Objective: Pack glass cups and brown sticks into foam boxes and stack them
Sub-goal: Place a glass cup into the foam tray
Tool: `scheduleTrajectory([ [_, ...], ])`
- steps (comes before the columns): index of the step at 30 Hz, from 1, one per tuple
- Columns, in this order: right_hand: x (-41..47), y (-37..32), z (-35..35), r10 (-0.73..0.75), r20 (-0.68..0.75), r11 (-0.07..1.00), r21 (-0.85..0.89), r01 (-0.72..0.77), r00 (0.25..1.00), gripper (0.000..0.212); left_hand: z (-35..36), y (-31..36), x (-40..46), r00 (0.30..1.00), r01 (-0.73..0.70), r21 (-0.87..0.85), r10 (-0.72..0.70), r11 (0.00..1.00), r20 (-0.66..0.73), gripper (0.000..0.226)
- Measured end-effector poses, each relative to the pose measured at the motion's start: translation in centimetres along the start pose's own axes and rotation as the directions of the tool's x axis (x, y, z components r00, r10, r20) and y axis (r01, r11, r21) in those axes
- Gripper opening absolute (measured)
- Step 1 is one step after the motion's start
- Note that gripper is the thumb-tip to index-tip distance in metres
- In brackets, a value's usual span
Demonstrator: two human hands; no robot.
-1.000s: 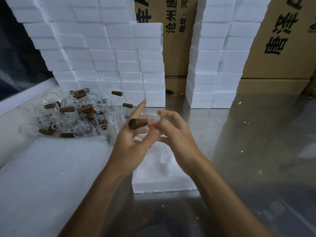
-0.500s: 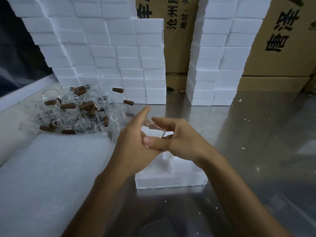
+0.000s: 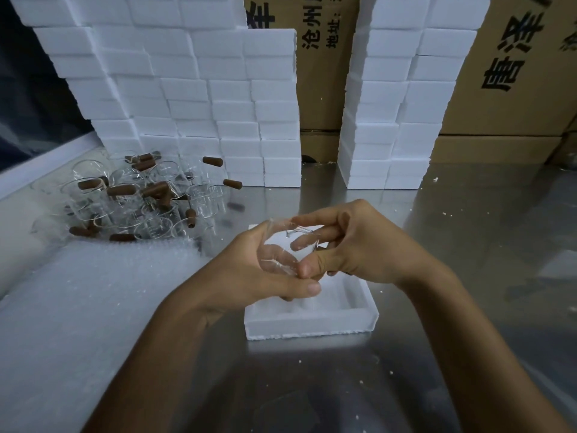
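Note:
A clear glass cup point(image 3: 285, 250) is held between both hands just above an open white foam box point(image 3: 312, 323) on the steel table. My left hand point(image 3: 249, 273) cups it from the left and below, thumb across the front. From the right, my right hand point(image 3: 352, 245) grips it with the index finger over the rim. The brown stick seen earlier is hidden. A heap of glass cups point(image 3: 131, 198) mixed with brown sticks point(image 3: 121, 190) lies at the left rear.
Two walls of stacked white foam boxes point(image 3: 199, 104) point(image 3: 393, 120) stand at the back, cardboard cartons point(image 3: 512, 73) behind them. A sheet of bubble wrap point(image 3: 78, 307) covers the table's left side. Foam crumbs dot the steel surface point(image 3: 468, 229).
The brown stick held in my left fingers a second ago is no longer visible. Both hands have lowered with the cup toward the foam box.

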State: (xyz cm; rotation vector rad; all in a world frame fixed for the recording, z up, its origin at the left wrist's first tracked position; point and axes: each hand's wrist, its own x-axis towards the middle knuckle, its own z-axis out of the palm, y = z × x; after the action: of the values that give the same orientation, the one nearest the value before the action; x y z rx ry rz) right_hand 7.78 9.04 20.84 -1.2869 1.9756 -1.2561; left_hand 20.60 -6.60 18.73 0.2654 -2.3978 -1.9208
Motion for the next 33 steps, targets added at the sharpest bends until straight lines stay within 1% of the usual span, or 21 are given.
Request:
scheduleTrajectory([
  [1,-0.1,-0.1,-0.2,-0.01,-0.008,1.0,0.008,0.01,1.0,0.069,0.0,0.1,-0.1,1.0,-0.012,-0.039,0.013,0.999,0.02,0.084],
  [4,-0.4,-0.3,-0.4,-0.065,-0.063,0.994,0.082,0.07,0.996,0.074,-0.3,0.4,-0.4,0.996,-0.082,-0.177,0.087,0.981,0.017,0.074],
  [7,-0.4,-0.5,-0.3,-0.096,-0.113,0.981,0.157,0.113,0.989,0.07,-0.8,0.8,-0.5,0.992,-0.118,-0.32,0.128,0.94,0.009,0.056],
  [8,-0.4,-0.5,-0.3,-0.097,-0.129,0.98,0.162,0.118,0.987,0.069,-0.9,0.8,-0.4,0.991,-0.127,-0.347,0.136,0.929,0.001,0.05],
  [10,-0.3,-0.7,-0.1,-0.087,-0.158,0.984,0.142,0.11,0.984,0.07,-0.8,0.8,-0.4,0.99,-0.133,-0.359,0.138,0.924,-0.012,0.048],
  [12,-0.2,-0.9,0.3,-0.063,-0.189,0.993,0.088,0.081,0.98,0.071,-0.6,0.6,-0.3,0.991,-0.136,-0.291,0.134,0.947,-0.028,0.05],
  [14,0.0,-0.9,0.7,-0.028,-0.223,0.999,0.036,0.037,0.975,0.073,-0.4,0.6,-0.3,0.993,-0.116,-0.15,0.109,0.982,-0.051,0.057],
  [17,0.1,-0.8,0.8,0.007,-0.278,1.0,0.019,-0.002,0.961,0.069,-0.5,0.8,-0.5,0.987,-0.071,0.065,0.079,0.995,-0.139,0.068],
  [19,0.0,-0.8,0.6,0.006,-0.295,1.0,0.015,-0.001,0.955,0.071,-1.1,1.0,-0.8,0.971,-0.05,0.155,0.085,0.987,-0.225,0.069],
  [20,0.0,-0.8,0.5,0.008,-0.302,1.0,0.017,-0.003,0.953,0.073,-1.6,1.1,-0.9,0.952,-0.036,0.187,0.09,0.982,-0.293,0.068],
  [21,-0.1,-0.8,0.3,0.015,-0.312,1.0,0.025,-0.008,0.95,0.075,-2.1,0.9,-0.9,0.917,-0.024,0.209,0.105,0.978,-0.385,0.062],
  [22,-0.2,-0.8,0.2,0.024,-0.321,0.999,0.036,-0.014,0.947,0.077,-2.7,0.7,-0.9,0.859,-0.019,0.225,0.131,0.974,-0.495,0.048],
  [23,-0.2,-0.8,0.1,0.033,-0.327,0.999,0.047,-0.019,0.944,0.078,-3.4,0.5,-0.9,0.784,-0.005,0.25,0.159,0.968,-0.6,0.032],
  [24,-0.3,-0.8,0.0,0.04,-0.333,0.998,0.058,-0.022,0.942,0.077,-4.3,0.1,-1.0,0.71,0.037,0.288,0.178,0.957,-0.681,0.022],
  [25,-0.3,-0.7,-0.1,0.043,-0.337,0.997,0.068,-0.022,0.941,0.077,-5.1,-0.2,-1.2,0.654,0.103,0.326,0.183,0.94,-0.734,0.019],
  [26,-0.3,-0.7,-0.2,0.044,-0.339,0.997,0.075,-0.019,0.94,0.076,-6.0,-0.6,-1.4,0.617,0.187,0.345,0.164,0.92,-0.77,0.02],
  [29,-0.3,-0.7,-0.3,0.035,-0.339,0.997,0.078,-0.009,0.94,0.074,-7.4,-1.7,-2.1,0.552,0.422,0.328,0.047,0.845,-0.832,0.026],
  [31,-0.3,-0.7,-0.4,0.032,-0.339,0.997,0.08,-0.005,0.94,0.074,-7.5,-2.1,-2.3,0.537,0.493,0.3,-0.015,0.816,-0.844,0.031],
  [33,-0.4,-0.6,-0.4,0.034,-0.347,0.997,0.08,-0.006,0.937,0.076,-7.2,-2.3,-2.3,0.547,0.525,0.272,-0.074,0.807,-0.834,0.034],
])
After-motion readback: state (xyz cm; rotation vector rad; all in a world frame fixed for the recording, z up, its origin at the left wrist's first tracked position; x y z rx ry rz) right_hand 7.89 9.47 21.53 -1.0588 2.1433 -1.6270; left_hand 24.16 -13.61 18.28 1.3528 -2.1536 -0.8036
